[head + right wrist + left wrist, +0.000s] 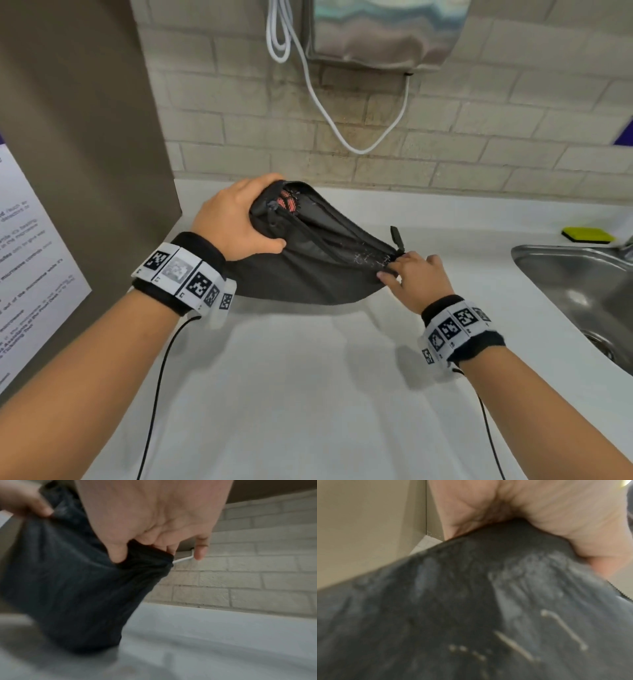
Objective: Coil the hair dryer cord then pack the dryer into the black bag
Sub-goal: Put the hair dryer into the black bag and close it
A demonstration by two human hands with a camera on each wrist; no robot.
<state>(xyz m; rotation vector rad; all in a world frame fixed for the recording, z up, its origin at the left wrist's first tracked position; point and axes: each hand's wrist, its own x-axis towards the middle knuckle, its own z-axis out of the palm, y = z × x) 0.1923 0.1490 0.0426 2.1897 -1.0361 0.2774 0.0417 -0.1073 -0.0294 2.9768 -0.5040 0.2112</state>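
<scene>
The black bag [308, 274] lies slanted on the white counter [308, 394], lifted between both hands. My left hand [246, 219] grips its raised left end, thumb in front and fingers curled over the top. A reddish grille of the hair dryer [287, 202] shows through the gap there; the cord is hidden. My right hand [397, 270] pinches the bag's lower right end beside a black pull strap [397, 236]. In the left wrist view the palm [539, 520] presses into the dark fabric [471, 615]. The right wrist view shows thumb and fingers [154, 524] pinching the bag's edge [68, 588].
A steel sink [582, 291] lies to the right, a yellow sponge [587, 235] behind it. A white cable [342, 120] loops down the brick wall from a metal dispenser [376, 31]. A grey panel [85, 137] and a printed notice [27, 257] stand at the left.
</scene>
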